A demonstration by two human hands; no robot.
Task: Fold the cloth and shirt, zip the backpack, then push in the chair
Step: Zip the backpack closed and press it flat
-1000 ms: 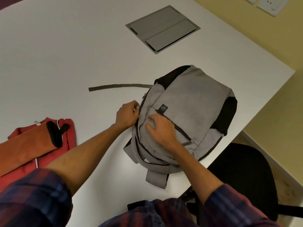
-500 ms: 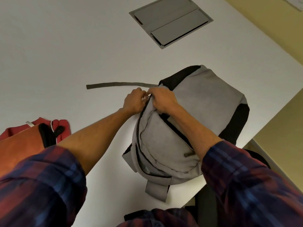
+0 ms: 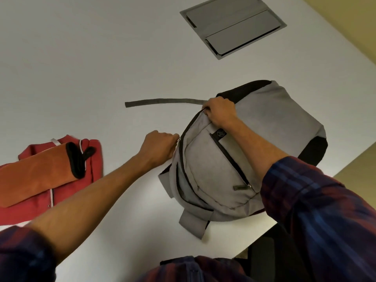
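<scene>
Backpack [image 3: 264, 127] flat on table [image 3: 81, 58], near its edge, main zipper part open. Right hand [image 3: 220, 113] clenched on fabric at zipper's top end, likely to brace; left hand [image 3: 160, 147] pinched on zipper pull [image 3: 179, 140] at side seam. Folded red shirt [image 3: 61, 180] with orange cloth [image 3: 34, 176] on top, set well apart to left.

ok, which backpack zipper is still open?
The main zipper along the left edge, gaping between the hands. The diagonal front pocket zipper is closed, pull at its lower end.

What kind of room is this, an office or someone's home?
Probably an office or meeting room. The wide white table has a grey cable hatch set into it, a black chair stands at its edge, and the wall is plain yellow.
</scene>
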